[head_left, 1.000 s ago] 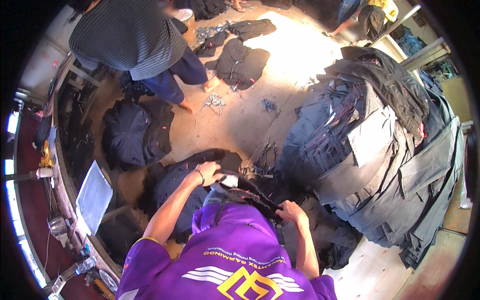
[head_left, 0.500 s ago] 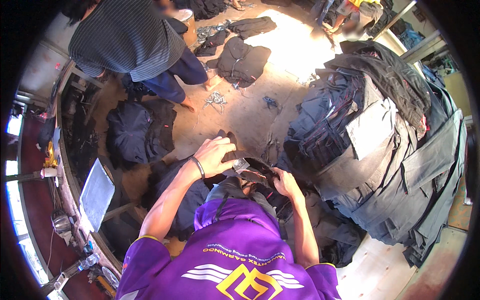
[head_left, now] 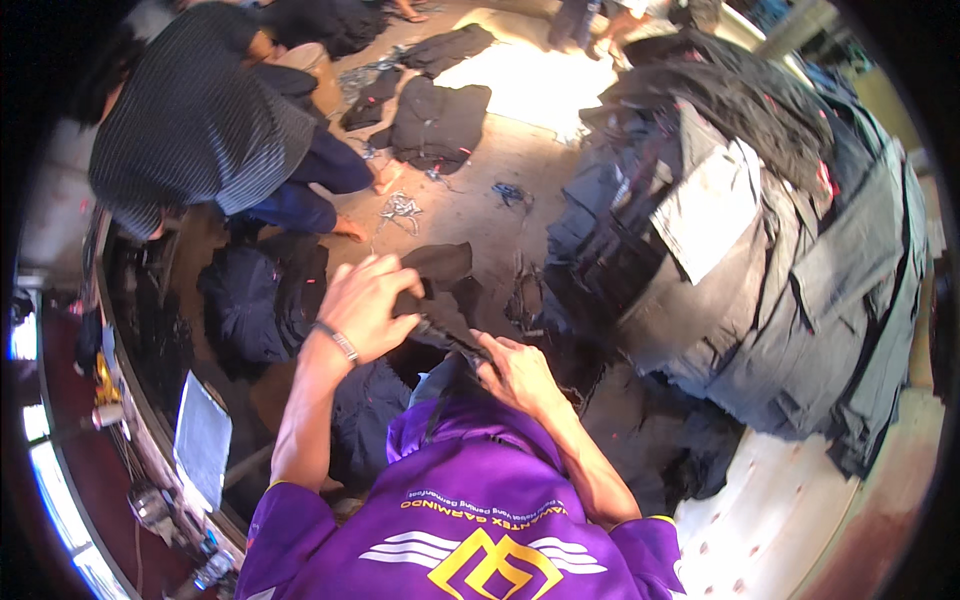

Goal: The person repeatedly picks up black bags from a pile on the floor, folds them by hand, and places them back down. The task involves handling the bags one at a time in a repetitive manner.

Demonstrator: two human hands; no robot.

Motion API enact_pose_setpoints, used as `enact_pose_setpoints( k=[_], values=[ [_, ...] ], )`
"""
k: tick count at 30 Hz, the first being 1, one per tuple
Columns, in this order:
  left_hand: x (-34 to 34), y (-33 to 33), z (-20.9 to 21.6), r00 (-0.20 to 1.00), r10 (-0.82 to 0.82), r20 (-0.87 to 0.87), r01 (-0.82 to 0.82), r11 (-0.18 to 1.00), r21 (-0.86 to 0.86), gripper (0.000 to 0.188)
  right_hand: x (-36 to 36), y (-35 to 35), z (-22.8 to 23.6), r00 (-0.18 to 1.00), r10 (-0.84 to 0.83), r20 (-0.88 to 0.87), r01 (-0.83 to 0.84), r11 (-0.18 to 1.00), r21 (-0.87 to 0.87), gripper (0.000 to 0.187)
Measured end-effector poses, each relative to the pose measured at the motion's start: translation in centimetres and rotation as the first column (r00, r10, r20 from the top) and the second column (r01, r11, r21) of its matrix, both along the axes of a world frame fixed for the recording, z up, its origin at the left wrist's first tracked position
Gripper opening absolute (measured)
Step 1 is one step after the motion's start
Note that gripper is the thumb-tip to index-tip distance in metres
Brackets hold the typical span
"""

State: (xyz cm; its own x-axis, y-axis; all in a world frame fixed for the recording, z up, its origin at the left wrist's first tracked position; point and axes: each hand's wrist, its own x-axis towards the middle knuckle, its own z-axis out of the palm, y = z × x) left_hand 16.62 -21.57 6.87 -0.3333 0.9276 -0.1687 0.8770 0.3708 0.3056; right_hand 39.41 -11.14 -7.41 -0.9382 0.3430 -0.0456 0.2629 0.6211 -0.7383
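A strip of dark cloth [head_left: 447, 322] is stretched between my two hands above my lap. My left hand [head_left: 362, 308] has its fingers curled over the cloth's left end, with the thumb pointing toward the right hand. On the other end, my right hand [head_left: 522, 376] pinches the edge between thumb and fingers. A brownish-black flap of fabric [head_left: 440, 262] lies just beyond the left hand. More dark garments [head_left: 650, 425] are heaped beside my right forearm. The cloth's lower part is hidden by my hands and purple shirt.
A tall pile of dark garments [head_left: 760, 290] rises on the right, with a white sheet [head_left: 712, 210] on it. At the left, a person in a striped top [head_left: 205, 115] bends near a dark bundle [head_left: 250, 300]. Cloth bundles [head_left: 435, 122] and scrap strips [head_left: 400, 212] lie on the floor ahead.
My hands have come closer together, the right one moving left and turning inward. The cloth between them is now drawn into a narrow slanting strip. The person at left bends lower.
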Motion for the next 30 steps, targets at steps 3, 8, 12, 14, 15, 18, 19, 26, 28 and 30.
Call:
enact_pose_setpoints(
  k=[3,8,12,14,15,18,19,26,28,30],
  values=[
    [0.4,-0.9,1.6,0.982,-0.046,0.182,0.075,0.985,-0.155,0.035,2.9,-1.1,2.9,0.993,-0.034,0.114,0.042,0.997,-0.071,0.058],
    [0.3,2.5,-0.2,0.587,-0.304,0.750,0.100,0.947,0.306,0.058,10.0,1.3,12.2,0.963,-0.178,0.201,0.220,0.953,-0.209,0.058],
    [-0.5,9.5,-5.1,0.726,0.032,0.687,-0.181,0.972,0.147,0.047,20.6,3.0,21.3,0.806,-0.587,0.069,0.590,0.793,-0.152,0.059],
    [1.4,11.5,-6.9,0.787,-0.096,0.609,0.100,0.995,0.026,0.061,24.3,2.3,23.7,0.676,-0.723,-0.138,0.663,0.680,-0.313,0.062],
    [3.0,12.0,-7.4,0.635,-0.245,0.733,0.224,0.966,0.129,0.066,25.6,1.8,24.5,0.655,-0.750,-0.089,0.722,0.657,-0.218,0.061],
    [9.5,11.4,-6.9,0.198,-0.540,0.818,0.429,0.798,0.423,0.082,25.1,0.4,23.5,0.622,-0.783,-0.002,0.774,0.614,-0.154,0.059],
    [11.1,10.8,-6.0,0.067,-0.569,0.820,0.405,0.766,0.499,0.084,23.7,0.1,22.1,0.651,-0.754,0.088,0.759,0.650,-0.044,0.054],
    [12.2,5.2,-6.1,0.636,-0.405,0.656,0.518,0.855,0.026,0.062,12.0,-0.4,9.7,0.845,-0.500,0.191,0.525,0.844,-0.112,0.056],
    [8.5,3.4,-9.1,0.511,-0.160,0.844,0.494,0.859,-0.136,0.049,11.0,-0.2,8.2,0.927,-0.362,0.098,0.375,0.902,-0.216,0.063],
    [5.0,1.2,-12.0,0.559,-0.112,0.821,0.532,0.808,-0.252,0.036,10.7,0.3,7.0,0.969,-0.113,0.219,0.213,0.830,-0.516,0.075]
  ],
)
